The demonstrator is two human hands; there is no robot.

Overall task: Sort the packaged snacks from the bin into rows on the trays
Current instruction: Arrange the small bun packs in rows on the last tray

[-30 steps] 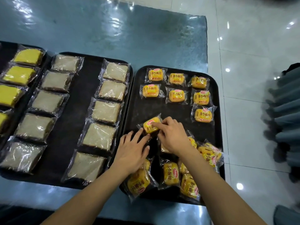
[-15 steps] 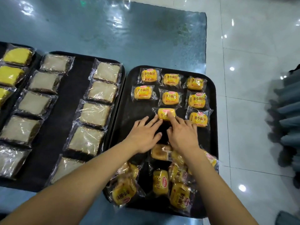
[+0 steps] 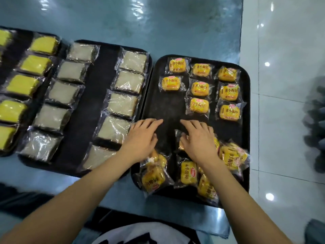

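Both hands are over the right tray point(image 3: 247, 131), palms down with fingers stretched out and holding nothing. The left hand point(image 3: 140, 138) lies over the tray's bare middle near its left edge; the right hand point(image 3: 198, 138) lies just beside it, covering part of a loose heap of small yellow bread packs point(image 3: 189, 172) at the near end of the tray. Whether the right fingers touch the pack under them cannot be told.

At the far end of the same tray eight of the same packs lie in rows: two in the left column point(image 3: 171, 83), three in the middle column point(image 3: 199, 105) and three in the right column point(image 3: 229, 112).

The middle tray point(image 3: 98, 103) to the left carries two columns of pale cake slices in clear wrap point(image 3: 122, 104). Further left, a third tray point(image 3: 15, 48) holds yellow cake slices point(image 3: 22, 85) in a column.

All three trays sit on a blue-green worktop point(image 3: 123, 23), with a glossy tiled floor point(image 3: 284, 50) to the right
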